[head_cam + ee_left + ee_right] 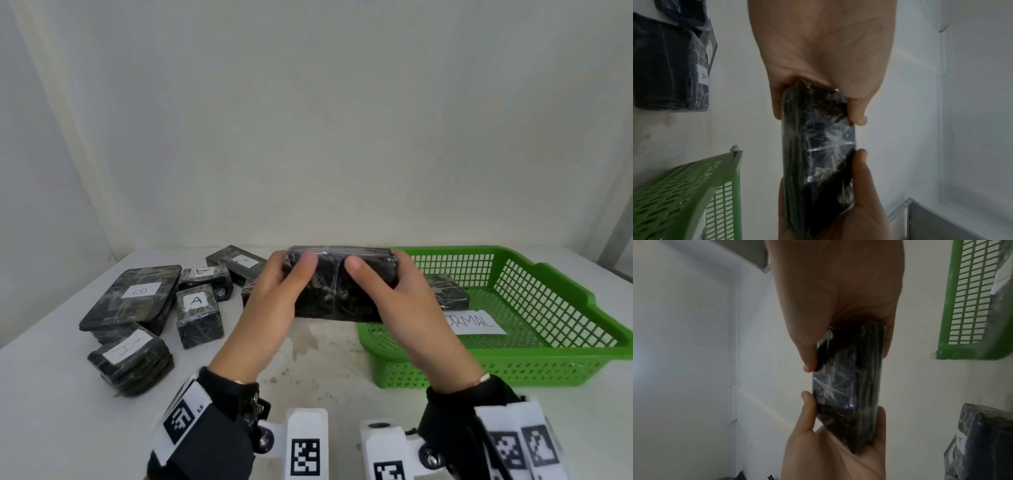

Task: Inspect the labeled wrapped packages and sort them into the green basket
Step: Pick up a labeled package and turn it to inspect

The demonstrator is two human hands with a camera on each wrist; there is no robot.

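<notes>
A black package wrapped in clear film (339,291) is held up over the table, just left of the green basket (534,359). My left hand (274,291) grips its left end and my right hand (400,291) grips its right end, thumbs on the near face. No label shows on the side facing me. In the left wrist view the package (818,146) sits between my left hand (818,65) and the right hand (838,203). In the right wrist view the package (849,386) is likewise pinched by my right hand (838,296).
Several wrapped packages lie at the left: a flat one marked B (137,298) and ones marked A (197,315) (130,359). Inside the basket lie one wrapped package (448,294) and a paper slip reading "NORMAL" (476,322). A white wall stands behind.
</notes>
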